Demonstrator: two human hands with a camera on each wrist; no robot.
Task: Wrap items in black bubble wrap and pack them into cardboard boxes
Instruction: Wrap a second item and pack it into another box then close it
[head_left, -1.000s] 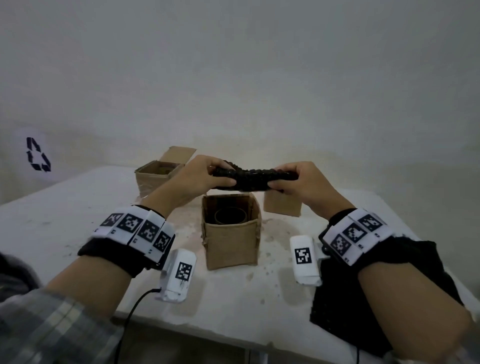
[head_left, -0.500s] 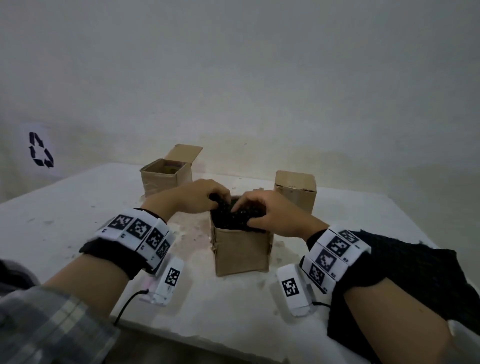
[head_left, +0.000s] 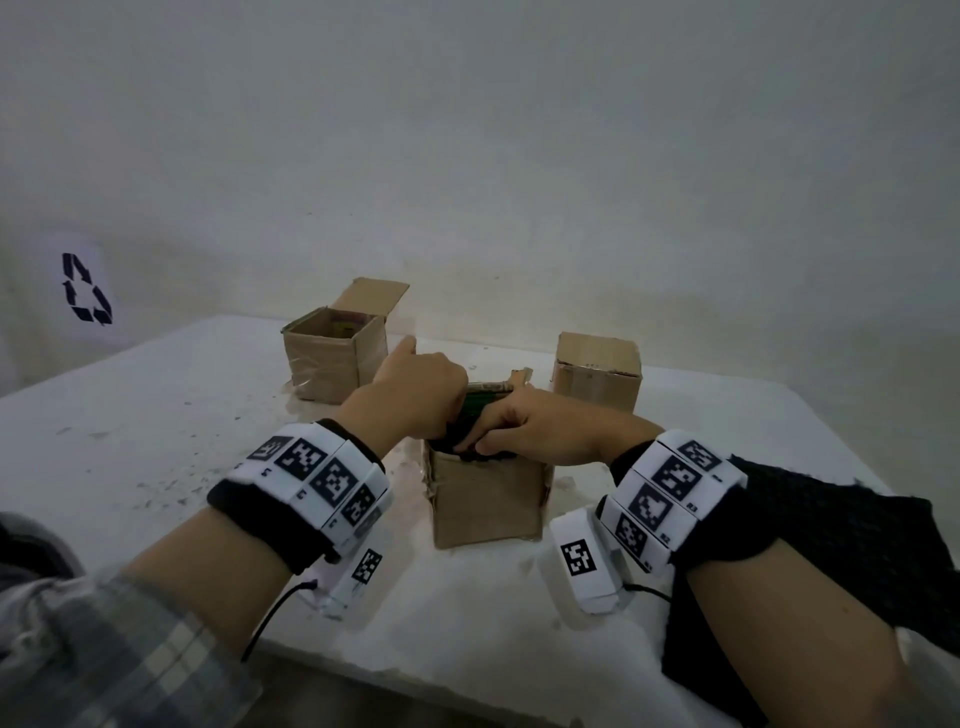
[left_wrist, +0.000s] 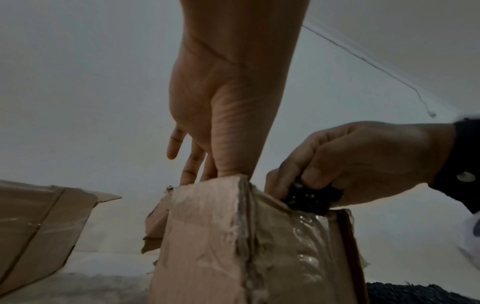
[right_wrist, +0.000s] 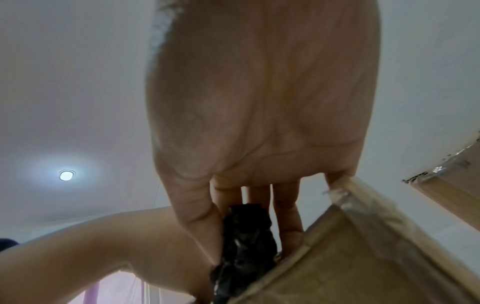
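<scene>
Pinched between thumb and fingers of the right hand (left_wrist: 363, 162), a black bubble-wrap bundle (left_wrist: 309, 198) is held at the rim of the open middle cardboard box (head_left: 485, 504). Straight fingers of the left hand (head_left: 415, 395) are reached down into that box; whether anything is gripped cannot be told.

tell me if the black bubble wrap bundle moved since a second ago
Yes. The black bubble wrap bundle went down from above the middle box into its open top, where the right hand pinches it.
</scene>
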